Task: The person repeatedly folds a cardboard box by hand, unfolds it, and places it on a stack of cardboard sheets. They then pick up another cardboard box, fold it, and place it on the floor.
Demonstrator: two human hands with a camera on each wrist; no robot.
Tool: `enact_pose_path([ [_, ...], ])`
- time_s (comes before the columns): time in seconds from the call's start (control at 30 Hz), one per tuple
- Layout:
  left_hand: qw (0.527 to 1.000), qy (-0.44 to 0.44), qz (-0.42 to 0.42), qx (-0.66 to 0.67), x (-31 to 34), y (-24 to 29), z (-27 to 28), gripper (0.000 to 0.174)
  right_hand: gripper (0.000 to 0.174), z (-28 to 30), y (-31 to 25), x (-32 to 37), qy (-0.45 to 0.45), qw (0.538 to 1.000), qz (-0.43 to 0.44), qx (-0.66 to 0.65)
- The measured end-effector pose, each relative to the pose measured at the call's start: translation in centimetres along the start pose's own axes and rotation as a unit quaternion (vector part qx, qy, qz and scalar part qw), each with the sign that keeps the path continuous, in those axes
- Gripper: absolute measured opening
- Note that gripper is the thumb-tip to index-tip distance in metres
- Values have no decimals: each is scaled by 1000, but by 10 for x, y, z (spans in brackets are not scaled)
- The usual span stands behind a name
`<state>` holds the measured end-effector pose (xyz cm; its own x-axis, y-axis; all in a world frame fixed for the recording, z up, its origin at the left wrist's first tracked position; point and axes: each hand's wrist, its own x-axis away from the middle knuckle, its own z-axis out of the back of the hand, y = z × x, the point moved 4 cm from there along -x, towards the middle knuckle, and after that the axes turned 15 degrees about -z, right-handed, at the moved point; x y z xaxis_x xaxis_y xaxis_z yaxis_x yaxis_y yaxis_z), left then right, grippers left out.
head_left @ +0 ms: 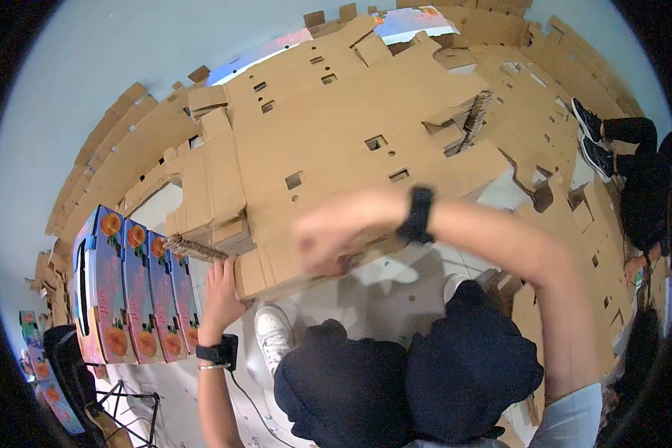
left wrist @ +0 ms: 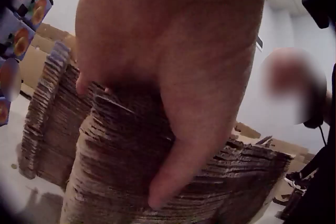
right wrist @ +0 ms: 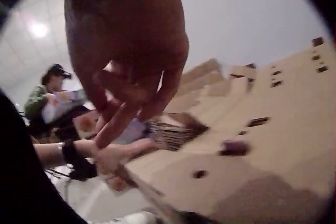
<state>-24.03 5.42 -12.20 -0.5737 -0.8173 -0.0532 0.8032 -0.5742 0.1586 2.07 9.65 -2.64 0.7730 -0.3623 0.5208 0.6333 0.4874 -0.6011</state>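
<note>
A pale wall [head_left: 149, 37] stands behind jagged cardboard sheets [head_left: 104, 149]. Leftmost, four printed boxes [head_left: 136, 299] stand in a row. The left hand [head_left: 222, 295] straddles the near-left corner of one flat-topped, ridge-edged cardboard stack [head_left: 306, 134], fingers straight, thumb spread. Over the stack's near edge, the blurred right hand [head_left: 332, 235] bends down, fingers loosely curled with gaps between. Far right are two black shoes [head_left: 596, 159].

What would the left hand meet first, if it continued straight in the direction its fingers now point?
Probably the ridged cardboard edge, which lies just ahead of the left hand in the head view; any gap in depth is hard to judge.
</note>
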Motion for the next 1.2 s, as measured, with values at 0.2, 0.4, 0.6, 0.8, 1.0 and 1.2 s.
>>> enact_pose_path([
  [0.2,991,6,1,132,38,-30,72,95,31,-86,-70,-65,86,913,204,-343],
  [0.4,875,182,307,-326,208,-230,172,83,40,-93,-63,-36,21,837,132,-530],
  [0.6,850,179,472,-152,261,-223,173,78,39,-83,-77,-20,43,867,154,-473],
  [0.8,865,243,416,-144,214,-136,180,73,40,-84,-96,-15,76,875,214,-427],
  [1.0,877,310,305,-205,133,-73,182,72,24,-78,-117,39,159,908,212,-325],
  [1.2,924,363,-4,-120,-7,39,203,68,22,-79,-140,76,199,911,268,-244],
])
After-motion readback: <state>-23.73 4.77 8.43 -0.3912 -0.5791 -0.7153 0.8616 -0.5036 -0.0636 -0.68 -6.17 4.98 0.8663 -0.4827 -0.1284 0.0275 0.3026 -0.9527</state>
